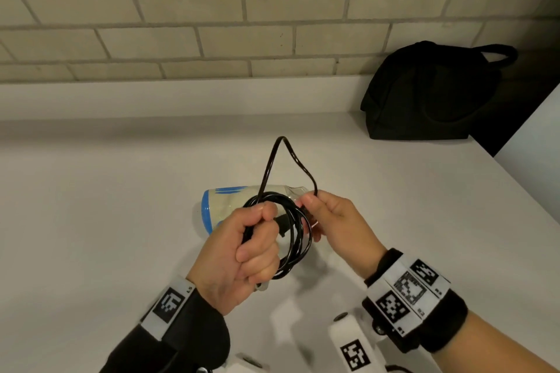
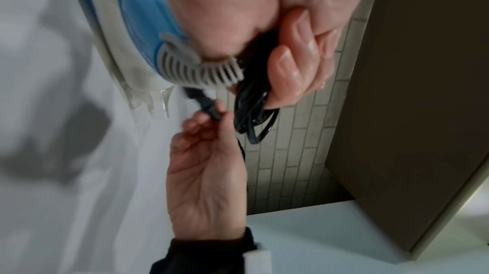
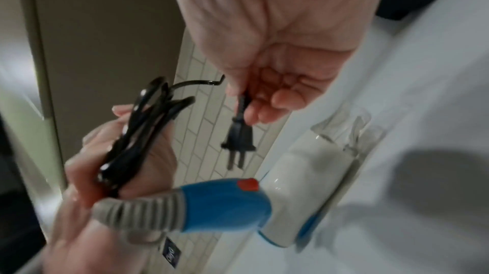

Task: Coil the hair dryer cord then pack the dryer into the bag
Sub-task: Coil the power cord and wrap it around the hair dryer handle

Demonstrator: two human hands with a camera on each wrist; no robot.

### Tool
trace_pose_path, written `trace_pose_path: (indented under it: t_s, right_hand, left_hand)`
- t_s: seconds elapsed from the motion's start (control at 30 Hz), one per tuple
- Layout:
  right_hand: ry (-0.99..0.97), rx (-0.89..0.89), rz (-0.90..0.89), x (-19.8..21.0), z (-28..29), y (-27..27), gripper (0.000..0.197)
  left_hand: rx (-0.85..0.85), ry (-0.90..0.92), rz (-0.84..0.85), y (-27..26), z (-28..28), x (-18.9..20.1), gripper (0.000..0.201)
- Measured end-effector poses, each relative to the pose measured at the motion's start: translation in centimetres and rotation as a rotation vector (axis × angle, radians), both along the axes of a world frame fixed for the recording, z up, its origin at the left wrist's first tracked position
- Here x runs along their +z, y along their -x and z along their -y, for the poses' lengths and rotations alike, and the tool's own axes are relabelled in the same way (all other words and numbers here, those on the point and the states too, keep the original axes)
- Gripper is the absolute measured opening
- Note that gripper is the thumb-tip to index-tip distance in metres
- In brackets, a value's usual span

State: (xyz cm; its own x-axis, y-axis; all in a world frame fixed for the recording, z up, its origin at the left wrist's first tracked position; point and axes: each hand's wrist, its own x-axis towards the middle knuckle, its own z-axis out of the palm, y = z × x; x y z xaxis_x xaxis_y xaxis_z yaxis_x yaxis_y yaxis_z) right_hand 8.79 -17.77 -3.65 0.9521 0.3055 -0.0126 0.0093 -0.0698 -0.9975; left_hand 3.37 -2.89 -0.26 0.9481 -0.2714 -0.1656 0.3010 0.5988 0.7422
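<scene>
The soft black fabric bag (image 1: 424,94) with its loop handle sits untouched at the back right of the white counter (image 1: 91,206), against the brick wall, so packing is all ahead of me, while the white and blue plastic hair dryer (image 1: 218,206) hangs just over the counter under my fists. My left hand (image 1: 239,254) is clenched round the handle and most of the glossy black cord (image 1: 291,221), wound in several loops. One loose bight stands up, and my right hand (image 1: 336,221) pinches the stretch just behind the black two-pronged plug (image 3: 238,134), other fingers half curled.
</scene>
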Motion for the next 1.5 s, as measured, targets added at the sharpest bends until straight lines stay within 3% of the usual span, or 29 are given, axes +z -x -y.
trace_pose_path:
  t_s: [0.1, 0.2, 0.37, 0.5, 0.57, 0.63, 0.67, 0.73, 0.83, 1.07, 1.23, 1.3, 1.37, 1.4, 1.5]
  right_hand:
    - [-0.246, 0.017, -0.128, 0.1, -0.6, 0.2, 0.031]
    - [-0.433, 0.107, -0.334, -0.1, -1.0, 0.2, 0.026]
    - [-0.586, 0.132, -0.533, -1.3, -1.2, 0.6, 0.027]
    - [-0.600, 0.290, -0.609, -1.7, -1.4, 0.9, 0.038]
    - [-0.560, 0.340, -0.601, -1.4, -1.1, 1.0, 0.027]
    - [-0.520, 0.386, -0.593, -1.4, -0.4, 1.0, 0.044]
    - [-0.502, 0.411, -0.579, -1.5, -0.2, 1.0, 0.043]
    - [-0.436, 0.442, -0.523, -1.2, 0.1, 1.0, 0.028]
    - [-0.359, 0.495, -0.501, -1.0, 0.4, 0.9, 0.025]
    - [-0.294, 0.510, -0.465, -1.2, 0.4, 0.2, 0.025]
    - [-0.283, 0.336, -0.377, -1.8, 0.2, 0.0, 0.006]
    - [-0.295, 0.345, -0.344, -1.8, 0.3, 0.0, 0.020]
    - [-0.305, 0.437, -0.348, -1.7, 0.5, 0.1, 0.050]
    - [-0.320, 0.499, -0.361, -1.6, 0.6, 0.2, 0.055]
    - [-0.388, 0.599, -0.389, -1.5, 0.9, 0.5, 0.030]
  left_hand:
    - [-0.031, 0.055, 0.011, 0.1, 0.0, -0.4, 0.010]
    - [-0.025, 0.060, 0.005, 0.2, 0.2, -0.6, 0.022]
    - [0.013, -0.060, -0.028, 0.4, 0.8, -0.8, 0.039]
    - [0.023, -0.186, 0.026, 0.9, 1.1, -0.5, 0.045]
    - [0.026, -0.206, 0.063, 0.8, 1.2, -0.2, 0.039]
    - [0.018, -0.233, 0.074, 0.9, 1.0, -0.1, 0.037]
    - [0.007, -0.260, 0.074, 0.9, 0.9, -0.1, 0.036]
    - [-0.022, -0.334, 0.089, 1.1, 0.9, -0.5, 0.032]
    - [-0.028, -0.421, 0.157, 1.2, 1.2, -1.0, 0.028]
    - [0.167, -0.866, 0.341, 1.1, 1.6, -1.3, 0.028]
    - [0.215, -0.928, 0.373, 1.4, 2.0, -1.7, 0.016]
    - [0.235, -0.918, 0.368, 1.5, 2.0, -1.7, 0.018]
    - [0.256, -0.937, 0.385, 1.5, 2.1, -1.9, 0.024]
    - [0.267, -0.947, 0.394, 1.4, 2.2, -2.1, 0.027]
    - [0.288, -0.939, 0.404, 1.3, 2.6, -2.5, 0.027]
